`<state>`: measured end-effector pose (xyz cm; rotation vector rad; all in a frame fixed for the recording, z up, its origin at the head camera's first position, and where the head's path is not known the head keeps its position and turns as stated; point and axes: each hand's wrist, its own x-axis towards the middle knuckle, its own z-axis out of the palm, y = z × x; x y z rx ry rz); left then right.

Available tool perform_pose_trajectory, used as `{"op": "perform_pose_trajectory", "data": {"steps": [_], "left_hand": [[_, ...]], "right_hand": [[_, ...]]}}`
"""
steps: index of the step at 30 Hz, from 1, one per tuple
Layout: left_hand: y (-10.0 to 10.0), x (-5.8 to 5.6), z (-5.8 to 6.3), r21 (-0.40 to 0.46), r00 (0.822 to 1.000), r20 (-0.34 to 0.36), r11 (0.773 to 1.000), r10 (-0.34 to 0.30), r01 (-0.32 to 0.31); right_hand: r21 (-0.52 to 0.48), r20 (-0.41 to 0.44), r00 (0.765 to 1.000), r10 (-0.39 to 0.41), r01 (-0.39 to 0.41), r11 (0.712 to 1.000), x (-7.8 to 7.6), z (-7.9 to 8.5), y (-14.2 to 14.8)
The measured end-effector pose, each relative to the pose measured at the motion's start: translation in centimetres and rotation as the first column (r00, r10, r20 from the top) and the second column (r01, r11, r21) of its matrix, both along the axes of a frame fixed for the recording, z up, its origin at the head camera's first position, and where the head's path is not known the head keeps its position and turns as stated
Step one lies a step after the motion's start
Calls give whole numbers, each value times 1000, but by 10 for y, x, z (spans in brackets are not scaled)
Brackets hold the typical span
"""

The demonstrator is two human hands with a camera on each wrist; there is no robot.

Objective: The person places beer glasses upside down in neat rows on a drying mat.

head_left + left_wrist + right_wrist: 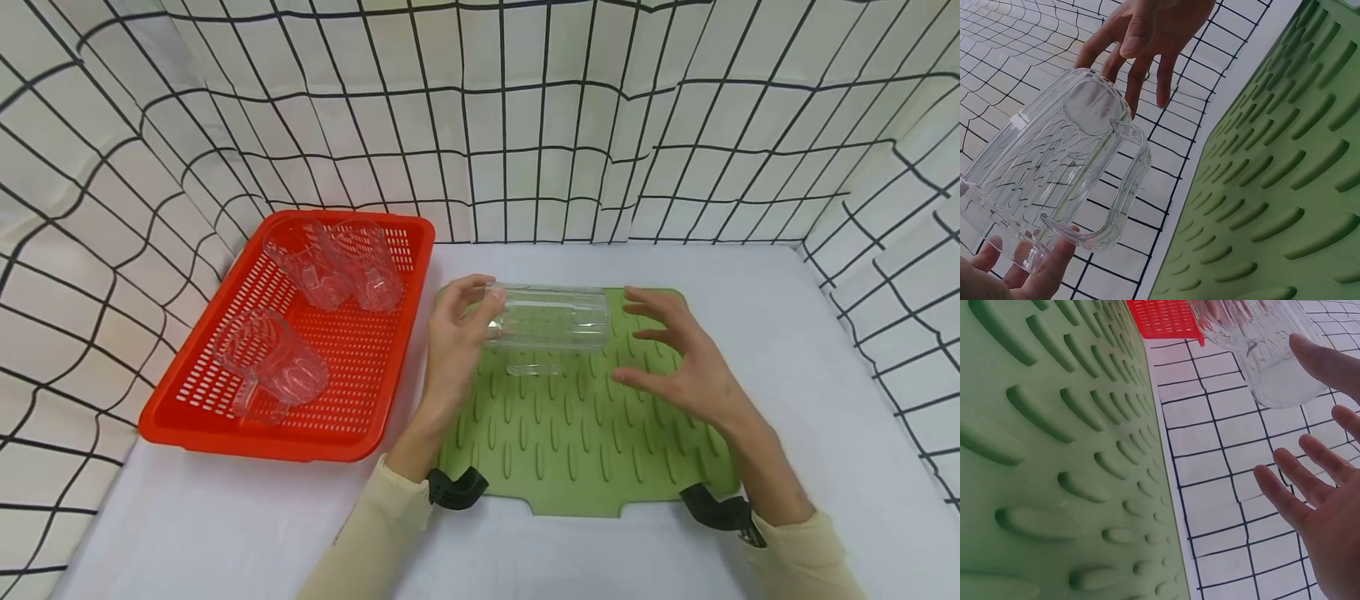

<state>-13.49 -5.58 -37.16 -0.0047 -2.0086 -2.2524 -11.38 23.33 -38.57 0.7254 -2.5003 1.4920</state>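
A clear glass mug is held sideways above the green mat. My left hand grips it at one end, thumb and fingers around the rim. In the left wrist view the mug shows its handle on the near side and its round base toward the other hand. My right hand is near the base end with fingers spread and touches nothing. The right wrist view shows a gap between the right hand and the mug.
On the left stands a red plastic basket with several clear mugs lying in it, including one mug toward its front. The mat has raised ridges and lies on a white table. Grid-patterned cloth walls enclose the back and sides.
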Motion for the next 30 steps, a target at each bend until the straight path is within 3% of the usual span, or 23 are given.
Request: {"op": "perform_pose_trajectory", "data": {"steps": [5, 12, 19, 30], "left_hand": [[4, 0, 0, -20, 1000, 28, 1000, -5, 6], [9, 1, -1, 7, 998, 62, 1000, -30, 30], [14, 2, -5, 11, 994, 58, 996, -92, 92], [12, 1, -10, -70, 976, 92, 976, -198, 205]], "right_hand": [[-17, 57, 998, 15, -14, 1000, 1, 1, -6], [-127, 101, 993, 63, -50, 991, 1, -2, -11], [-202, 130, 985, 117, -89, 975, -3, -4, -15], [-268, 160, 982, 96, -51, 962, -3, -8, -11]]}}
